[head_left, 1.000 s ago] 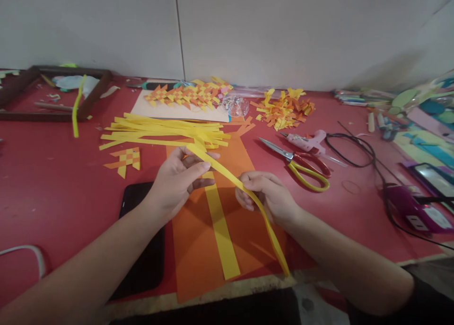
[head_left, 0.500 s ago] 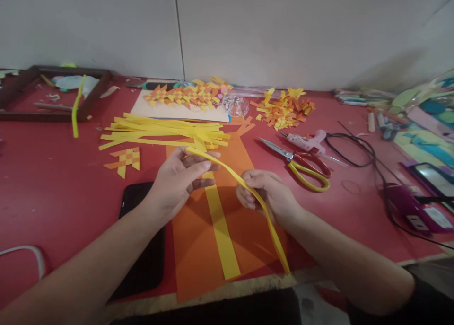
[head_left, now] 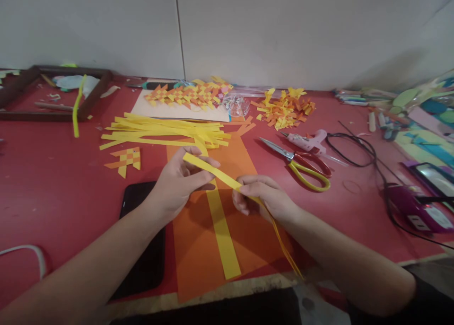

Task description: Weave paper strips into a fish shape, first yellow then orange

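Note:
A folded yellow paper strip (head_left: 212, 169) runs slantwise between my hands. Its left end rests against the curled fingers of my left hand (head_left: 182, 180), the thumb just below the strip. Farther along, my right hand (head_left: 266, 195) pinches it between thumb and fingers. Past the right hand, the tail hangs edge-on over the table's front edge. Beneath both hands lies an orange paper sheet (head_left: 198, 244) with a flat yellow strip (head_left: 227, 249) on top. Behind them is a pile of yellow strips (head_left: 152, 128). A woven orange-and-yellow paper fish (head_left: 127, 161) lies to the left.
Red-and-yellow-handled scissors (head_left: 298, 164) and a pink glue gun (head_left: 308, 139) lie right. A black phone (head_left: 142, 259) is under my left forearm. Woven paper pieces (head_left: 187, 95), offcuts (head_left: 283, 109) and a dark frame (head_left: 95, 79) stand at the back; a purple device (head_left: 414, 209) sits far right.
The strip has turned so its flat face shows between my hands, and its left end sits slightly lower. The tail has swung right and looks thinner. My right hand shifted slightly left.

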A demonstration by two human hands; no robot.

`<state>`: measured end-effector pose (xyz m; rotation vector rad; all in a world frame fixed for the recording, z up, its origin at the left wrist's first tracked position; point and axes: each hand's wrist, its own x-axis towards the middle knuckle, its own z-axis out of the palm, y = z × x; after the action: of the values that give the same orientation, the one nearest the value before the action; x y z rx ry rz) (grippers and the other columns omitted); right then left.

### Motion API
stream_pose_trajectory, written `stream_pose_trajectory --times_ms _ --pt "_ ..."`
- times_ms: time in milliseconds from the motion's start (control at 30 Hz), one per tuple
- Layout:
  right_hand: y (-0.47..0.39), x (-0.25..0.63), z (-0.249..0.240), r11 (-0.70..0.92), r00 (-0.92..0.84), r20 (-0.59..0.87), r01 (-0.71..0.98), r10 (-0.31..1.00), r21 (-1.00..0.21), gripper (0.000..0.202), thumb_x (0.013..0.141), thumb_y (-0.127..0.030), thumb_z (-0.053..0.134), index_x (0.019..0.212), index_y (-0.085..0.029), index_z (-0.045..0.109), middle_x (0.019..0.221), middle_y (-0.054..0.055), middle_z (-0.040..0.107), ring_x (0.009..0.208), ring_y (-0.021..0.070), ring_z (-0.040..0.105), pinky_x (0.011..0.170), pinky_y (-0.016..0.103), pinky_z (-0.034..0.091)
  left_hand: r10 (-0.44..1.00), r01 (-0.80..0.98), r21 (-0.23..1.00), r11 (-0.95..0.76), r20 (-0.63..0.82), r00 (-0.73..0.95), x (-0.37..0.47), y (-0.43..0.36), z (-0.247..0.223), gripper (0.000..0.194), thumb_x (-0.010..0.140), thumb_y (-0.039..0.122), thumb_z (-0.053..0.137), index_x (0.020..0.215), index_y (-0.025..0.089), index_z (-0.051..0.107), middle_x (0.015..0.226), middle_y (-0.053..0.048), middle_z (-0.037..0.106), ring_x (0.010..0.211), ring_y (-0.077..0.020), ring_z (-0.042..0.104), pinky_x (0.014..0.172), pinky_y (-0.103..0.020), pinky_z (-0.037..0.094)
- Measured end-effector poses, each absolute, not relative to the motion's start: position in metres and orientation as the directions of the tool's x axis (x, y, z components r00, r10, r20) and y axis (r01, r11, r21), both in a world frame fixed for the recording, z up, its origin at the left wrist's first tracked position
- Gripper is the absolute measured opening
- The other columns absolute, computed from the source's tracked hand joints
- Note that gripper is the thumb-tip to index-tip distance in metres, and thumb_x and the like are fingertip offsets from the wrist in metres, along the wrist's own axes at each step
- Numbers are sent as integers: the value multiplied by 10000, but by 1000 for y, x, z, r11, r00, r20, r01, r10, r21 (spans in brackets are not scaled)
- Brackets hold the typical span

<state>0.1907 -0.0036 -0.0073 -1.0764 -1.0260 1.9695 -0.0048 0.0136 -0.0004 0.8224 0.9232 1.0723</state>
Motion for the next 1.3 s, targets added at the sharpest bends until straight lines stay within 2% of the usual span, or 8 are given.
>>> stream_pose_trajectory --times_ms 200,400,533,733,867,933,1100,1300 --pt "-2 191 -5 -592 -603 -416 -118 681 -797 529 781 -614 607 771 -98 723 604 46 638 466 94 532 429 213 346 853 -290 905 312 -132 506 -8 11 -4 353 741 125 773 1013 204 562 827 33 716 650 -91 669 691 -218 533" --pt "-2 195 -9 -682 -711 -430 -94 556 -725 371 732 -476 747 775 -117 666 516 -24 568 398 50 423 364 167 256 793 -362 875 322 -40 608 -6 10 -5 123 854 152 666 947 192 596 873 3 735 736 -109 691 716 -226 549" --pt "-1 193 -10 -675 -639 -480 -84 601 -733 376 659 -435 812 671 -153 563 456 -71 512 364 32 404 363 146 289 842 -304 887 348 -153 517 -4 10 -2 228 812 74 672 987 195 591 978 -3 706 863 -102 678 771 -190 549" --pt "1 189 -8 -662 -532 -521 -104 668 -742 382 713 -479 750 720 -182 509 466 -76 551 293 39 428 278 128 257 830 -316 770 555 -483 280 3 17 7 244 827 -11 448 985 158 523 849 -18 636 651 -126 690 552 -230 585" --pt "0 190 -9 -629 -548 -496 -71 674 -774 329 805 -487 662 790 -196 508 415 -97 520 216 54 370 219 143 220 808 -325 742 587 -512 291 3 19 7 84 889 104 530 955 155 521 823 -19 644 640 -114 688 558 -206 586" --pt "-1 189 -9 -626 -561 -493 -61 666 -777 321 811 -475 660 780 -196 504 405 -102 503 221 54 373 225 139 238 803 -285 754 592 -521 289 2 18 5 131 867 135 610 969 163 532 808 -9 645 654 -102 678 583 -198 592" --pt "-1 186 -6 -635 -496 -522 -79 694 -769 285 713 -358 742 714 -179 521 444 -110 463 297 31 396 283 121 293 834 -276 789 550 -499 235 1 16 1 228 792 128 714 950 169 554 810 17 644 655 -80 664 624 -192 586" --pt "6 193 -2 -651 -472 -550 -69 689 -756 225 609 -252 735 730 -163 566 463 -87 513 323 18 352 304 135 219 873 -344 806 481 -404 274 -1 14 -1 317 736 131 766 973 182 561 797 28 660 744 -106 675 705 -235 582"
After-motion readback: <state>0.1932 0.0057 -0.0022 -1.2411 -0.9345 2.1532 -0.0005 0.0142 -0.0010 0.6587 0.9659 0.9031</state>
